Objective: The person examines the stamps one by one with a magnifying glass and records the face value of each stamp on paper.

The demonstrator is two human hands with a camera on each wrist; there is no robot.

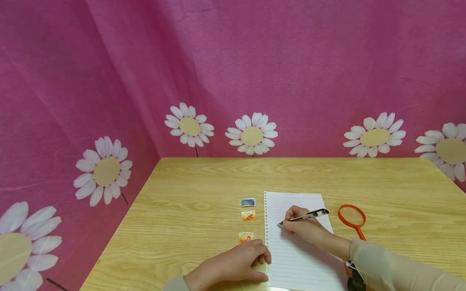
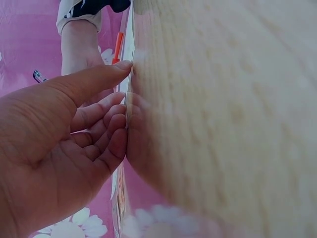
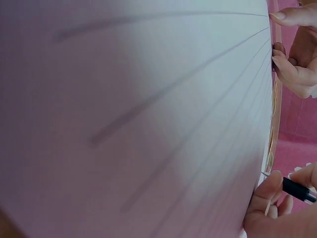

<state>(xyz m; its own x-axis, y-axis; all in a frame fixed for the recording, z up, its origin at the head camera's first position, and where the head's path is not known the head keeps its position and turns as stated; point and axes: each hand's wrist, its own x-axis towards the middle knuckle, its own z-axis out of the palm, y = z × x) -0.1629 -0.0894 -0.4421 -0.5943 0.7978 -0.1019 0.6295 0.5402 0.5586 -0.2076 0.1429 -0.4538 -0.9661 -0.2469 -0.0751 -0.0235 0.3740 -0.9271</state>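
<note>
Here, a black pen (image 1: 314, 214) slants above the lined paper (image 1: 295, 270), tip down near its punched left edge, pinched in the fingers of the right hand (image 1: 303, 227), whose forearm angles in from lower right. The left hand (image 1: 236, 260) rests at that edge, thumb spread from loosely bent fingers, beside printed slips (image 1: 249, 216) on the worktop (image 1: 174, 222).

left hand (image 1: 241, 260) farther from the tabletop (image 1: 196, 176)'s back edge, thumb out, fingers bent, right hand (image 1: 306, 230) nearer it, fingers pinching
</note>
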